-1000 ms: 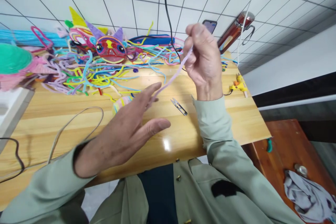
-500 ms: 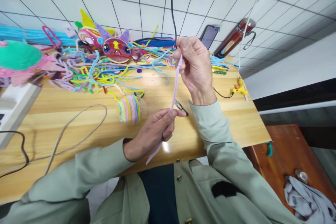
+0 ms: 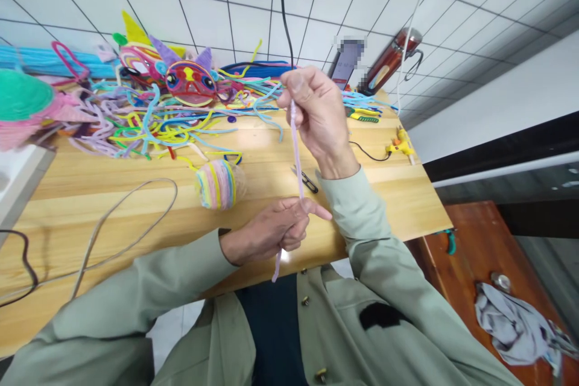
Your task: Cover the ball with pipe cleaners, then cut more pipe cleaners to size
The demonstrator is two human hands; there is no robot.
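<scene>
A pale purple pipe cleaner stretches nearly upright between my two hands above the table. My right hand pinches its upper end, where the strand looks twisted. Lower down, my left hand is closed on it, with the index finger pointing out to the right. The loose lower end hangs beneath the left hand. Behind the strand, a small pair of thread snips lies on the wooden table. To the left of them sits a striped pastel ball.
Tangled colourful pipe cleaners and horned craft figures line the back. A phone and a red flask stand against the tiled wall. A yellow glue gun lies at the right edge. A looped cable lies at left.
The left hand has shifted slightly right, so the pipe cleaner leans the other way. The whole view has swung a little to the right. Both hands keep their hold.
</scene>
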